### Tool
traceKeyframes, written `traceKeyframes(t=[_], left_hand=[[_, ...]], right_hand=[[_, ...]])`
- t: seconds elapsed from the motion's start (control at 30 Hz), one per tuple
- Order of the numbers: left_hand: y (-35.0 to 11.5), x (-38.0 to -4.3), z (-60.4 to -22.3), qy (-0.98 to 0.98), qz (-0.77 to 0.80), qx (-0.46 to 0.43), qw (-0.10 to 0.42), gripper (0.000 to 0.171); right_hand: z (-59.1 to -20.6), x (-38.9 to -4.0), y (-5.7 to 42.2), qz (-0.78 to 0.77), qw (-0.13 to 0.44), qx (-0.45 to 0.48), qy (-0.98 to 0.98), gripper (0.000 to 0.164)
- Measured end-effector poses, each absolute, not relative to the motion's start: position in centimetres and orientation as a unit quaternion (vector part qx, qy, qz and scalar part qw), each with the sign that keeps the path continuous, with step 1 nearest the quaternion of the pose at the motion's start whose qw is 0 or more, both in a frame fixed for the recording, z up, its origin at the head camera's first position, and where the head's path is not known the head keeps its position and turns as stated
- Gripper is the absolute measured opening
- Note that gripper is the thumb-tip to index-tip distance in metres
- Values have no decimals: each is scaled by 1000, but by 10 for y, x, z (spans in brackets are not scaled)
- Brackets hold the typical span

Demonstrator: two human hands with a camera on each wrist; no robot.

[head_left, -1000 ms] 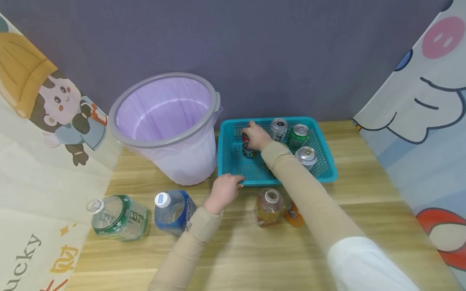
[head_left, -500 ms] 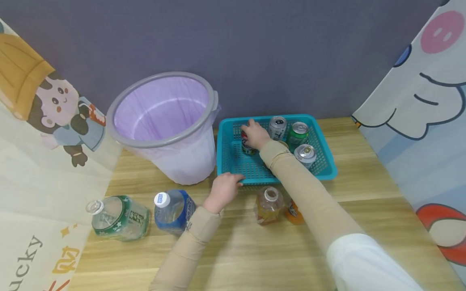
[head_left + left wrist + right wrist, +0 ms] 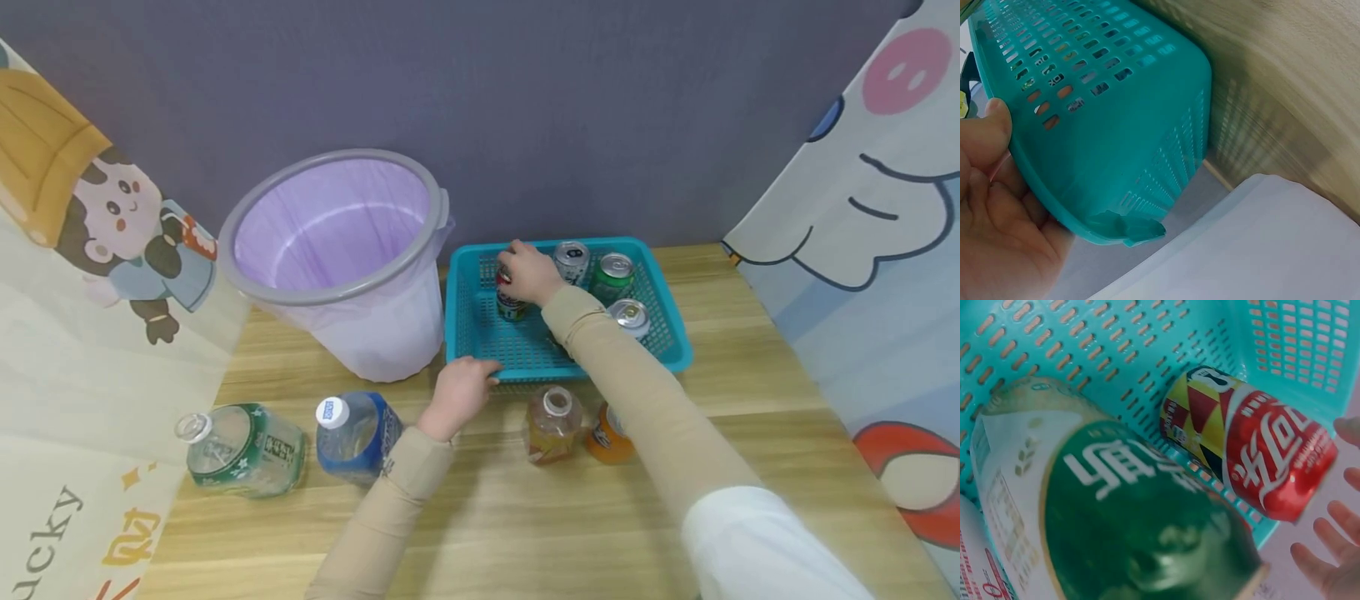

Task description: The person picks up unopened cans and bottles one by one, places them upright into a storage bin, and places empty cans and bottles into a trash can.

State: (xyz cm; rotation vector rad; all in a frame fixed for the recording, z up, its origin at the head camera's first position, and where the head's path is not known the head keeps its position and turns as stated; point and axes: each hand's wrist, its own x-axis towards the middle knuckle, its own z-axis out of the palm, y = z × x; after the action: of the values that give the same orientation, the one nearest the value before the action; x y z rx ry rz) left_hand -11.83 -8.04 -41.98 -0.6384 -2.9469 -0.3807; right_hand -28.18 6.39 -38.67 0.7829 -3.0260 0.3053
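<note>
A turquoise plastic basket [image 3: 454, 333] stands at the back of the wooden table, with several drink cans in it. My left hand [image 3: 462, 392] grips its near rim, thumb over the edge and fingers curled beneath, as the left wrist view shows. My right hand [image 3: 531, 275] is over the basket's left half, beside a red cola can [image 3: 1272, 450]. Its spread fingers [image 3: 1335, 537] stand around the can's top end without closing on it. A green and white can [image 3: 1135, 500] fills the front of the right wrist view. A silver can [image 3: 572, 258] and a green can [image 3: 615, 275] stand right of the hand.
A lined, grey-rimmed bin [image 3: 397, 333] stands left of the basket. Nearer are a green-labelled bottle [image 3: 247, 450], a blue-labelled bottle [image 3: 356, 437], a small clear bottle [image 3: 553, 425] and an orange drink container [image 3: 609, 442]. Another can [image 3: 630, 317] shows past the right forearm.
The right forearm has shifted slightly right, uncovering more of the orange container. The right hand stays by the cola can with a small change of pose. The left hand keeps its grip on the rim.
</note>
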Motion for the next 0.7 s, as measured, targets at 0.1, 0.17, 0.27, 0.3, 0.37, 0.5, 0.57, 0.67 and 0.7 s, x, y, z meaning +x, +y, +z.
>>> traceKeyframes(t=[0.1, 0.17, 0.27, 0.3, 0.37, 0.5, 0.57, 0.67, 0.7], left_hand=[[-80, -118, -420, -968, -128, -212, 47, 19], [-80, -118, -420, -967, -130, -214, 45, 19], [-79, -119, -420, -967, -130, -214, 44, 19], [-79, -119, -420, -967, -132, -214, 43, 20], [-79, -119, -420, -967, -135, -213, 44, 20], [-80, -119, -421, -967, -135, -212, 48, 20], [-81, -119, -423, -967, -133, -213, 51, 19], [-81, -120, -424, -966, -132, -213, 54, 19], [-81, -120, -424, -966, -133, -214, 54, 19]], right_hand=[[-382, -281, 68, 108, 1, 245, -964, 40], [-380, -282, 72, 113, -2, 241, -964, 40], [-374, -281, 76, 127, -7, 238, -963, 39], [-372, -281, 78, 133, -8, 238, -962, 38], [-367, -279, 82, 144, -13, 237, -961, 38], [-357, -275, 90, 162, -24, 239, -957, 37], [-354, -273, 95, 160, -29, 240, -957, 37], [-351, -270, 102, 156, -34, 241, -957, 36], [-351, -269, 104, 159, -36, 243, -956, 36]])
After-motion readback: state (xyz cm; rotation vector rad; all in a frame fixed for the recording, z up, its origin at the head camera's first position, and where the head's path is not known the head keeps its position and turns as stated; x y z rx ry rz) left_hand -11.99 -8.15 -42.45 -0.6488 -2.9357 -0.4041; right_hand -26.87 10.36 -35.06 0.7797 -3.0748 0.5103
